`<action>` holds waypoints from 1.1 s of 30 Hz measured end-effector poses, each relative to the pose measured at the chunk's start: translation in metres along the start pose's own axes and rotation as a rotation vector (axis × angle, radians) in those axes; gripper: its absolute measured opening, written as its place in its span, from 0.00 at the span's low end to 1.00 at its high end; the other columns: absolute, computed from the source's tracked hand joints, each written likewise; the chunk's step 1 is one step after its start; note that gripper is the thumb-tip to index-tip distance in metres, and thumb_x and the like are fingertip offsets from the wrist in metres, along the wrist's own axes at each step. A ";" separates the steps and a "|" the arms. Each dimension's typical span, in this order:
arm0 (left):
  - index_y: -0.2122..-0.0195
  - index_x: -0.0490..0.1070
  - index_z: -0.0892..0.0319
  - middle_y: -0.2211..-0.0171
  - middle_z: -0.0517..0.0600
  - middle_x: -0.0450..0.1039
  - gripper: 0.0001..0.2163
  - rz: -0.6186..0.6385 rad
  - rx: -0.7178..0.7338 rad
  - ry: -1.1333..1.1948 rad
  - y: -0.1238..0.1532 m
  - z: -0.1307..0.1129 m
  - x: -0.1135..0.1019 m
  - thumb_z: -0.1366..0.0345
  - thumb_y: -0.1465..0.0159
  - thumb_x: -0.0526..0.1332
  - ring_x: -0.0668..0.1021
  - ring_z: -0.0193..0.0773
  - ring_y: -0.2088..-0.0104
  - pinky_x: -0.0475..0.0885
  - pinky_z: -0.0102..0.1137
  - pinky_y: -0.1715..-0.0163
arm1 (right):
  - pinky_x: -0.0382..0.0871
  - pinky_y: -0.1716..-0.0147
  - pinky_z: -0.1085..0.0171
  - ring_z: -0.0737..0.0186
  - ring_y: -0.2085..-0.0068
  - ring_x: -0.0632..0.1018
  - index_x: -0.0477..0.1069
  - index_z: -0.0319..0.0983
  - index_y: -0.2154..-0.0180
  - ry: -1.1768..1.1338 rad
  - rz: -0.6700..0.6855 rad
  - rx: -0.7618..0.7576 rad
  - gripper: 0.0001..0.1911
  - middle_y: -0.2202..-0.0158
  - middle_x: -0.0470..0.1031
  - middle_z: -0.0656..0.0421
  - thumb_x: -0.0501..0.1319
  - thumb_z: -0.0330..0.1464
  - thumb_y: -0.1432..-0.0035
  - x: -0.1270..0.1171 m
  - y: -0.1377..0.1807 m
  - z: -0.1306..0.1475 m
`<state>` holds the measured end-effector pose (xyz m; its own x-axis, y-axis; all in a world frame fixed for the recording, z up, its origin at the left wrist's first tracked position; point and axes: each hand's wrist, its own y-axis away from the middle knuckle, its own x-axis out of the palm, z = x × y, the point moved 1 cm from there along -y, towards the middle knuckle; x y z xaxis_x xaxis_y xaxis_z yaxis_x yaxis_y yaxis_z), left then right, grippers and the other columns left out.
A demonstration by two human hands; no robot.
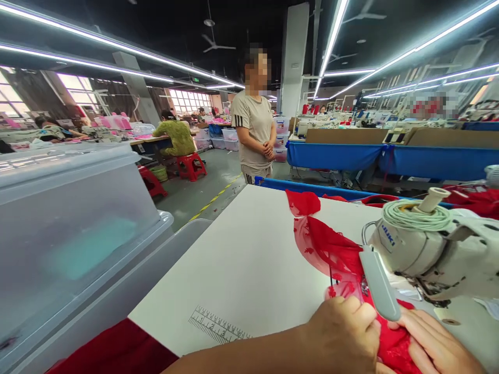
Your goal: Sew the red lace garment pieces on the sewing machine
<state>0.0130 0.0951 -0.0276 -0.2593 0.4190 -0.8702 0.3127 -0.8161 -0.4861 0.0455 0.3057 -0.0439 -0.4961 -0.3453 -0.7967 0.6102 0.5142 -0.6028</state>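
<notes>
Red sheer lace fabric [335, 244] runs across the white sewing table [234, 259] and under the front of a JUKI sewing machine [413, 249]. My left hand [343, 327] is closed on the fabric just left of the needle area, knuckles up. On the near side of the machine's grey cover [380, 283], my right hand [436, 343] has its fingers pressed together on the same fabric. The needle and presser foot are mostly hidden behind the cover and the left hand. A coil of pale green cord [415, 215] sits on the machine head.
A ruler scale [218, 324] is printed near the table's front edge. Large translucent bins [78, 208] stand close on the left, beside dark red fabric [117, 348]. A person [255, 124] stands beyond the table with hands clasped. Another person [173, 135] sits on a red stool [192, 166].
</notes>
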 end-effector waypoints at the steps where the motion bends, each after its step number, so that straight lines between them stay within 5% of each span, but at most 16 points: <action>1: 0.74 0.69 0.63 0.78 0.51 0.64 0.38 -0.014 -0.003 0.011 0.001 -0.001 -0.004 0.32 0.40 0.37 0.65 0.35 0.80 0.59 0.30 0.84 | 0.75 0.62 0.63 0.57 0.59 0.80 0.70 0.43 0.54 -0.010 0.035 0.020 0.17 0.54 0.79 0.57 0.51 0.26 0.43 -0.005 -0.006 0.006; 6: 0.62 0.71 0.67 0.69 0.56 0.71 0.32 -0.127 -0.057 0.088 0.003 0.000 -0.030 0.41 0.33 0.41 0.72 0.42 0.71 0.69 0.35 0.74 | 0.72 0.52 0.57 0.56 0.51 0.76 0.68 0.41 0.65 -0.135 0.213 0.283 0.16 0.46 0.74 0.54 0.48 0.20 0.49 -0.024 -0.034 0.028; 12: 0.62 0.71 0.65 0.67 0.56 0.72 0.25 -0.062 -0.045 0.113 -0.002 0.002 -0.042 0.46 0.31 0.47 0.74 0.44 0.69 0.71 0.37 0.73 | 0.72 0.54 0.54 0.55 0.53 0.75 0.67 0.39 0.65 -0.237 0.243 0.370 0.18 0.47 0.75 0.51 0.47 0.18 0.54 -0.038 -0.047 0.034; 33: 0.57 0.71 0.67 0.66 0.57 0.71 0.26 -0.039 -0.076 0.164 0.001 0.001 -0.039 0.46 0.31 0.47 0.73 0.44 0.68 0.70 0.38 0.72 | 0.72 0.55 0.54 0.55 0.54 0.74 0.67 0.39 0.64 -0.240 0.270 0.365 0.19 0.45 0.73 0.51 0.47 0.17 0.54 -0.035 -0.042 0.032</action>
<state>0.0225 0.0775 0.0063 -0.1224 0.5136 -0.8492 0.3755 -0.7681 -0.5187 0.0574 0.2709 0.0083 -0.1618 -0.4306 -0.8879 0.8942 0.3166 -0.3165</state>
